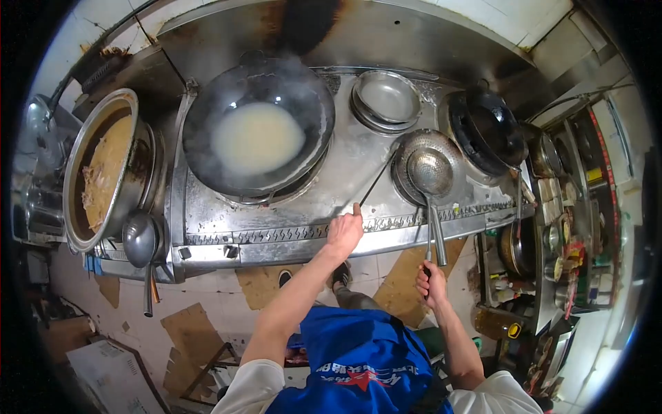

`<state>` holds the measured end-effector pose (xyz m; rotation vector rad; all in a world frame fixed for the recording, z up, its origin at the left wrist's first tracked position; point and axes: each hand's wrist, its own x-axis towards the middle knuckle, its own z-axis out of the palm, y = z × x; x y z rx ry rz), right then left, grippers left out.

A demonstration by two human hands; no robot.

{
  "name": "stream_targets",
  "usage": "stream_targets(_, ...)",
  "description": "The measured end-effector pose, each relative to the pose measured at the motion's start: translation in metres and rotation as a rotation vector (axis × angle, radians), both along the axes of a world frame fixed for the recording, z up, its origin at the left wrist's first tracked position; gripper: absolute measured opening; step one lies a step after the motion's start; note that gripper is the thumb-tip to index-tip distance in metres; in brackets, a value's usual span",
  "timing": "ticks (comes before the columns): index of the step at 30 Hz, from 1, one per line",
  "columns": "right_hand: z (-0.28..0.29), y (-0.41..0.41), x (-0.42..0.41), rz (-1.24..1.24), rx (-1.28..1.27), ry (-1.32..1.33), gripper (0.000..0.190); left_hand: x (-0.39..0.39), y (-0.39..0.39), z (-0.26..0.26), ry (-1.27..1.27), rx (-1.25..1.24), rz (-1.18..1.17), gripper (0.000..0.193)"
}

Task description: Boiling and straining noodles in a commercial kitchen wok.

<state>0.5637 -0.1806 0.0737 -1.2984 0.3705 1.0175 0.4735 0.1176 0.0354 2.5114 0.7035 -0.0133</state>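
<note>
My left hand [345, 231] is closed around a thin metal rod [376, 178], one finger stretched along it. The rod slants up to the right; its far end reaches beside the perforated strainer, and I cannot tell what tool it belongs to. In my right hand [432, 286] is the dark grip of a ladle [430, 172]. The ladle's round bowl lies over the larger perforated strainer [455, 150], whose broad metal handle points towards me. Left of my hands, a large wok [201, 134] on the range holds cloudy pale liquid [258, 137] and gives off steam.
Stacked metal bowls [389, 97] stand behind the strainer. Dark woks [486, 129] lean at the right. A large pot [132, 176] of brown broth stands left, with a metal scoop [139, 240] at its front. Shelves [548, 259] line the right; cardboard [189, 331] lies on the floor.
</note>
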Motion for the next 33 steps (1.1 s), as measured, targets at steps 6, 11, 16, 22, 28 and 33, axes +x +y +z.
stream_targets(6, -0.003, 0.001, -0.004, -0.028, 0.018, 0.000, 0.022, -0.057, -0.005, 0.021, 0.059, -0.098, 0.088, 0.054)
stream_targets(11, -0.008, 0.007, -0.008, -0.035, 0.024, -0.007, 0.023, -0.062, -0.013, 0.047, -0.019, -0.126, 0.097, 0.054)
stream_targets(16, -0.008, 0.015, -0.013, -0.055, 0.009, -0.021, 0.022, -0.008, 0.005, 0.035, -0.074, -0.075, 0.093, 0.054)
stream_targets(22, -0.004, 0.012, -0.013, -0.057, 0.006, -0.003, 0.022, 0.022, 0.012, 0.022, -0.080, 0.050, -0.038, 0.048)
stream_targets(28, 0.002, 0.011, -0.012, -0.049, -0.023, -0.007, 0.022, -0.010, 0.014, 0.016, 0.021, 0.087, -0.057, 0.048)
stream_targets(33, 0.004, 0.008, -0.019, -0.026, -0.101, -0.099, 0.021, -0.068, 0.011, 0.029, 0.067, 0.014, 0.003, 0.051)
